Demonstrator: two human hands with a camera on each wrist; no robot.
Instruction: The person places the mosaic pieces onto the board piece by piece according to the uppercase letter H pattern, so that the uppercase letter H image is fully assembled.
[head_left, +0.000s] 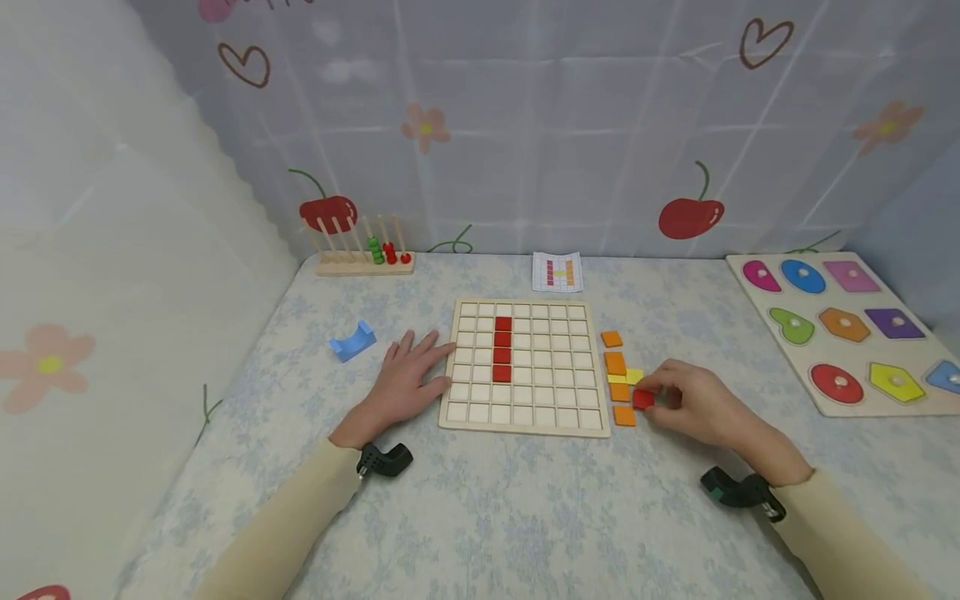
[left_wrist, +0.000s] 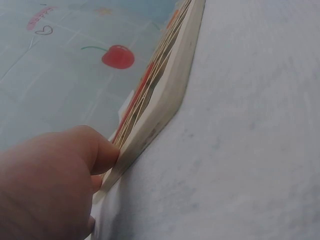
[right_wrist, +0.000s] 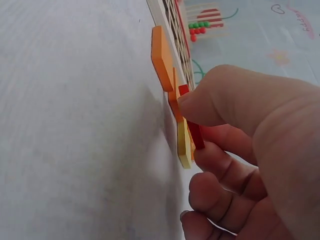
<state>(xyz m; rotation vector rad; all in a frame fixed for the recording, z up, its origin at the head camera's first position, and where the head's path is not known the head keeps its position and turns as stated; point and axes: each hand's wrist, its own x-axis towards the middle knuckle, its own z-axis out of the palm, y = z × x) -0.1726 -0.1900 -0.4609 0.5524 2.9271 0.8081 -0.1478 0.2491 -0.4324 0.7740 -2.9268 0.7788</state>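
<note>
A wooden grid board (head_left: 480, 414) lies on the table, with a column of several red square tiles (head_left: 502, 356) in its cells. My left hand (head_left: 405, 379) rests at the board's left edge, fingers spread and thumb touching the rim, as the left wrist view also shows. To the right of the board, my right hand (head_left: 693, 404) pinches a red square tile (right_wrist: 197, 135) between thumb and fingers. Beside that tile lie several orange tiles (head_left: 624, 416) and yellow tiles (head_left: 634, 377), partly overlapping, along the board's right side.
A pattern card (head_left: 557, 272) lies behind the board. At the back left stands a peg rack with beads (head_left: 365, 263); a blue curved piece (head_left: 352, 342) is left of my left hand. A shape puzzle board (head_left: 813, 337) occupies the far right.
</note>
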